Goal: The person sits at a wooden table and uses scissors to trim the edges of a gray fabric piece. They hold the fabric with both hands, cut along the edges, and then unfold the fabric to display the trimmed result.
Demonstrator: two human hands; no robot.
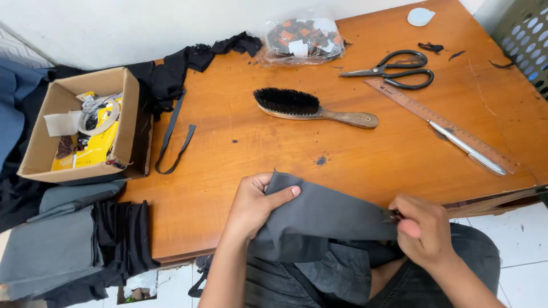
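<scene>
Both hands grip one dark grey fabric strip (pixel 325 217) at the worktop (pixel 240 154) edge.
Left hand (pixel 254 205) pinches one end, right hand (pixel 422 231) the other; scissors (pixel 399 69) and brush (pixel 308 106) lie untouched.

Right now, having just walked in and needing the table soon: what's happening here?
A seated person holds a piece of dark grey fabric at the wooden table's near edge, left hand gripping one end, right hand pinching the other. A brush, scissors, ruler and pen lie untouched on the table.
</scene>
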